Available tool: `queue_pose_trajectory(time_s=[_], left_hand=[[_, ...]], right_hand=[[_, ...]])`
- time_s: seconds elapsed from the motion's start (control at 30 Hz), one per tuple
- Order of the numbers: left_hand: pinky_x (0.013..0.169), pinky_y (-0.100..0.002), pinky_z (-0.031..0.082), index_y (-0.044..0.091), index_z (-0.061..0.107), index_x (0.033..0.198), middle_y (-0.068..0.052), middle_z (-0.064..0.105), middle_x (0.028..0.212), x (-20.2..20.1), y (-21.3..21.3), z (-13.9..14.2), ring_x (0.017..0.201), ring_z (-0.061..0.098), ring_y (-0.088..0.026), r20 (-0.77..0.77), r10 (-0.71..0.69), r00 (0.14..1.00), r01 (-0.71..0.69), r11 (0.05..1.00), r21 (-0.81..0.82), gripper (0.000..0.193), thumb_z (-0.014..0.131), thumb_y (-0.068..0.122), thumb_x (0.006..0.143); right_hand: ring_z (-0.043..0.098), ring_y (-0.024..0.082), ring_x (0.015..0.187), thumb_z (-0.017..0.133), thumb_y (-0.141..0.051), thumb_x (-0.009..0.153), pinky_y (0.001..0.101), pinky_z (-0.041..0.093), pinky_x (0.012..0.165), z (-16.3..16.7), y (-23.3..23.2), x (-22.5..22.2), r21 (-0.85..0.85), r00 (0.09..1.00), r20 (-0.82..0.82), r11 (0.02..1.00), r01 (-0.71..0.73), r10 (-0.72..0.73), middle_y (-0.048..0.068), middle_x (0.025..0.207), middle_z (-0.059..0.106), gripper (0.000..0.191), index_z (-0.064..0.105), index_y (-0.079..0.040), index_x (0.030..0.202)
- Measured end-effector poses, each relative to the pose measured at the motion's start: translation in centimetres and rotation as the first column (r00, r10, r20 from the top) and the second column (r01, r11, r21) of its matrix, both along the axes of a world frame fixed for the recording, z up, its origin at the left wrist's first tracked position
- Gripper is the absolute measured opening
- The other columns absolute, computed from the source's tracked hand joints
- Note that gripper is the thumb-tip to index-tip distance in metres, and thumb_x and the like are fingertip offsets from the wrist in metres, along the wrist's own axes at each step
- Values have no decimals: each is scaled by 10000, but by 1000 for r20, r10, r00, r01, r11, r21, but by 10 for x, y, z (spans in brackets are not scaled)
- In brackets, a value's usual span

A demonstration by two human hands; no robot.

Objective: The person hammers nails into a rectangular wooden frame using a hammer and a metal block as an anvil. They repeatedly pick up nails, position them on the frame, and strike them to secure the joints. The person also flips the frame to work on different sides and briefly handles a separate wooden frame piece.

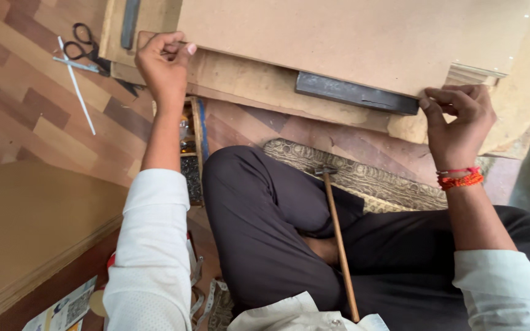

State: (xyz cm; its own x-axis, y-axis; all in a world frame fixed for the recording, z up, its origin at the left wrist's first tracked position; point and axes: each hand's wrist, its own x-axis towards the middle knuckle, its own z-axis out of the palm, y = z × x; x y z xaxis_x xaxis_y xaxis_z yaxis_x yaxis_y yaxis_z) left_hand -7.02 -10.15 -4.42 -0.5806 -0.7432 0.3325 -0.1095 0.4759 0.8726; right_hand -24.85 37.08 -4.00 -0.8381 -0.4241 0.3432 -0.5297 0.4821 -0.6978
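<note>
While left hand [164,61] and right hand [458,119] pinch the fibreboard sheet [351,37] edge over the dark metal bar [356,93], alignment seems underway; hammer [337,236] lies unused across lap.

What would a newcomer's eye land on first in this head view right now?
First, the big brown fibreboard sheet across the top, pinched at its near edge by the left hand and the right hand. Next, the dark metal bar lying under that edge between the hands. Then the hammer, its wooden handle resting across the person's dark trousers, and the black scissors on the patterned floor at upper left.
</note>
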Motion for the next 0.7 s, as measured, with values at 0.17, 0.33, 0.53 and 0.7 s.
queue_pose_trajectory(time_s=[0.17,0.33,0.53,0.7], left_hand=[[629,-222,494,-13,780,1006,-29,666,930,5,-8,-2,683,558,-72,27,11,1000,-8,995,-102,261,919,-56,788],[649,-214,492,-2,764,1078,-11,751,1004,5,-10,-3,738,582,-63,37,-55,998,57,998,-35,307,898,-60,809],[703,-265,527,27,634,1125,-54,670,1041,73,20,-3,831,661,-123,163,-40,986,69,982,-176,307,803,51,870],[604,-407,531,112,723,919,-76,721,794,182,64,-20,625,682,-254,668,83,739,36,986,-163,18,708,122,921]], right_hand=[[689,134,1009,848,63,1000,262,642,909,-6,-1,-1,-64,999,43,998,-26,29,98,1140,645,132,785,13,1105],[702,150,974,825,88,1002,245,625,827,-5,1,1,-29,999,-30,999,-40,39,107,1106,657,127,784,28,1106],[689,165,966,834,68,965,265,626,808,4,-4,3,-60,999,-33,998,-14,12,117,1120,657,157,784,4,1099],[651,198,933,859,52,924,295,565,762,8,-20,11,-1,995,-96,999,-38,38,96,1076,679,149,797,-26,1035]])
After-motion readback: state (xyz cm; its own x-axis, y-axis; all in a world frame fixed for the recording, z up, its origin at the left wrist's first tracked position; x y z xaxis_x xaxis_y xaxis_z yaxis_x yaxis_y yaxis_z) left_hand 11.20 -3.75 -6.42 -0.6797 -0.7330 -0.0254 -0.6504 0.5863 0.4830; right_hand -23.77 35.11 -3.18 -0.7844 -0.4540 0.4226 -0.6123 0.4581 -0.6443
